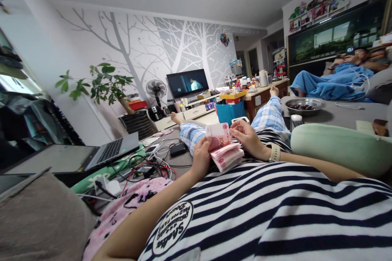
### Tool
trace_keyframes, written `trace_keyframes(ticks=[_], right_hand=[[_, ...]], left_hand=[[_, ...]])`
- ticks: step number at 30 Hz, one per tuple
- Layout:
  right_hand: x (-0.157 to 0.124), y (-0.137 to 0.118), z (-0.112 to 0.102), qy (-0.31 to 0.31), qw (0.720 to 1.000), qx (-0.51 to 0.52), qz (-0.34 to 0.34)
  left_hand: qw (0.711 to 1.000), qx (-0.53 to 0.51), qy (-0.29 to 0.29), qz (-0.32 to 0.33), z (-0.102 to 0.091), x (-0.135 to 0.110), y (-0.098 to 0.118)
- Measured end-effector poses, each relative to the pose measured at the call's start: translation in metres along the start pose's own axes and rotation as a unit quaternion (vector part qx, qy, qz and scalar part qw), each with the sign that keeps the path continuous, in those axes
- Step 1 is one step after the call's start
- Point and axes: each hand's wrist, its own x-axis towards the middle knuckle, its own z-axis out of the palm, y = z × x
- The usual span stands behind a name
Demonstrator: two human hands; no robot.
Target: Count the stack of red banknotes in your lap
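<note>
I lie back in a striped shirt with a thick stack of pink banknotes (227, 155) resting on my belly. My left hand (202, 158) is wrapped round the stack's left side, its thumb over the notes. One note (217, 135) stands folded up from the stack. My right hand (246, 136), with a pale watch on the wrist, pinches the top right edge of that raised note. Both hands are closed on the money.
An open laptop (110, 151) and tangled cables (150, 167) lie at my left. A green cushion (339, 149) is at my right. A metal bowl (304, 106) sits beyond. Another person under a blue blanket (333, 79) reclines far right. A television (187, 82) is ahead.
</note>
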Motion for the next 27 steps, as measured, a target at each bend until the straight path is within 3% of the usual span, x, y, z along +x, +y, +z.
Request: trace_keyframes(ticks=[10, 27], right_hand=[[-0.002, -0.014, 0.003, -0.015, 0.999, -0.033, -0.026], [-0.002, -0.007, 0.003, 0.006, 1.0, -0.011, -0.015]], left_hand=[[0.999, -0.027, -0.029, -0.008, 0.003, -0.003, 0.002], [0.999, -0.032, -0.026, -0.011, 0.005, -0.004, 0.006]])
